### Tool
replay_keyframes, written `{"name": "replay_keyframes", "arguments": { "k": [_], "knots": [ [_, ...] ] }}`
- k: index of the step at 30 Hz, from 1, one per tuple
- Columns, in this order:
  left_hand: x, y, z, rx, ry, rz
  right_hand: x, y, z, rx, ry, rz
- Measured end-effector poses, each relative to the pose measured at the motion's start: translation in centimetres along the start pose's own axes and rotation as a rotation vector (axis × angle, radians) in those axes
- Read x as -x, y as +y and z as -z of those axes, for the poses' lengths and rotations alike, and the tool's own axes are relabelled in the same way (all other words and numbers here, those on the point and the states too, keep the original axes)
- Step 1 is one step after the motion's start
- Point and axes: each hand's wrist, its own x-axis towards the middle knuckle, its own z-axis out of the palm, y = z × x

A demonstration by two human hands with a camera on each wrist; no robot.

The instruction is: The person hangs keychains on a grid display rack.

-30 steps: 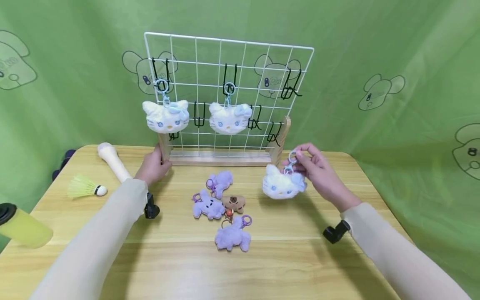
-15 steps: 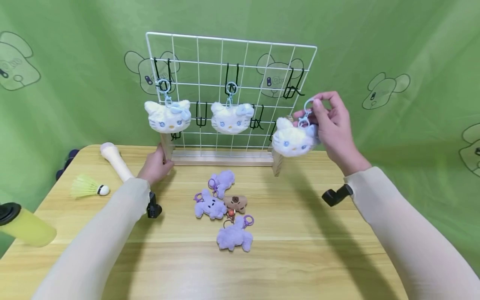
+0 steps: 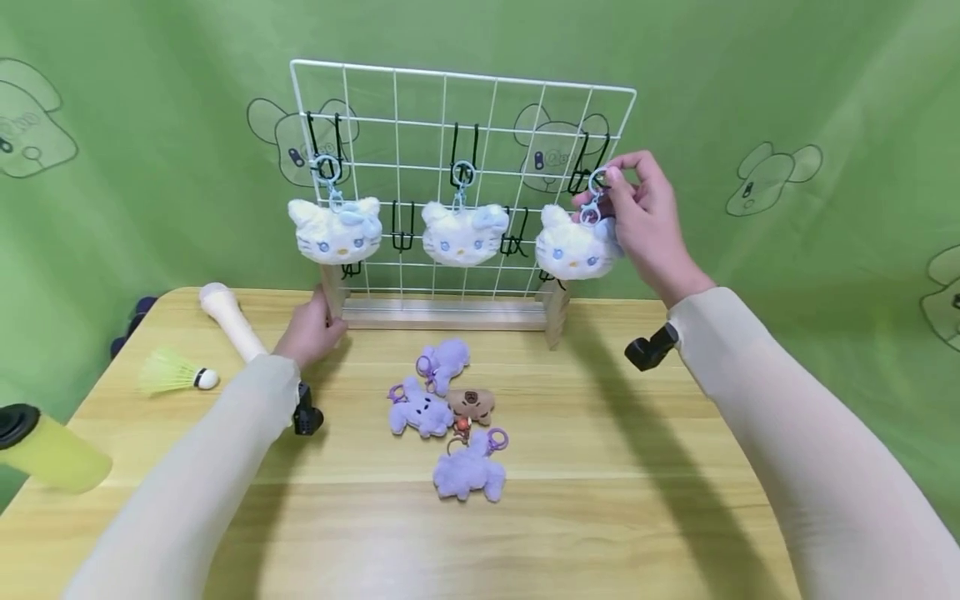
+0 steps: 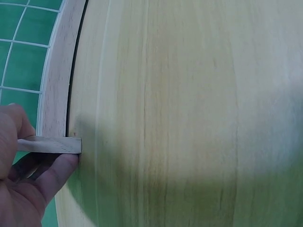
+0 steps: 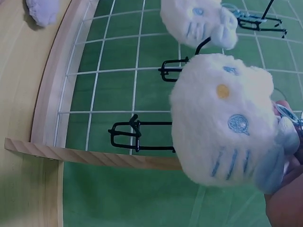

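My right hand (image 3: 637,212) pinches the light blue ring of a white plush cat-head keychain (image 3: 573,250) with a blue bow. The ring is right at the upper right black hook (image 3: 581,179) of a white wire grid rack (image 3: 465,79); in the right wrist view the plush (image 5: 218,118) covers much of the grid. Two matching cat-head keychains, one at the left (image 3: 337,233) and one in the middle (image 3: 463,237), hang from upper hooks. My left hand (image 3: 306,329) grips the rack's left wooden foot (image 3: 332,292), its fingers and thumb around the board (image 4: 52,144) in the left wrist view.
Purple plush keychains (image 3: 468,471) and a brown one (image 3: 472,404) lie on the wooden table (image 3: 570,533) before the rack. At the left are a white microphone-shaped object (image 3: 232,321), a yellow shuttlecock (image 3: 176,373) and a yellow bottle (image 3: 56,454). Lower black hooks (image 3: 402,237) hold nothing.
My right hand has lifted the cat-head keychain from low over the table, up and then left to the upper right hook. The left hand stays on the rack's foot.
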Motion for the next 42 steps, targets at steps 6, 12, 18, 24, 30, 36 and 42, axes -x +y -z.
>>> {"name": "replay_keyframes", "arguments": {
  "k": [6,12,18,24,30,36,42],
  "knots": [
    [-0.1,-0.1,-0.1,0.012,-0.001,0.009,-1.4,0.7,-0.6,0.007,0.043,-0.033],
    [0.0,-0.1,0.0,0.011,0.012,-0.001,-2.0,1.4,-1.0,0.059,0.081,-0.057],
    [0.0,0.0,0.0,0.02,0.01,0.0,-2.1,2.0,-0.9,0.039,0.11,-0.03],
    [0.0,0.0,0.1,0.018,0.013,0.008,-2.2,2.3,-0.5,0.135,0.129,-0.012],
    [-0.1,-0.1,0.0,0.021,0.014,0.001,-1.5,2.4,0.9,0.094,0.142,-0.05],
    [0.1,-0.2,-0.1,0.016,0.025,-0.002,-0.1,2.4,3.2,0.169,0.128,-0.027],
    [0.0,0.0,0.0,0.02,0.02,0.01,2.1,2.7,5.6,0.092,0.112,0.059]
  ]
}}
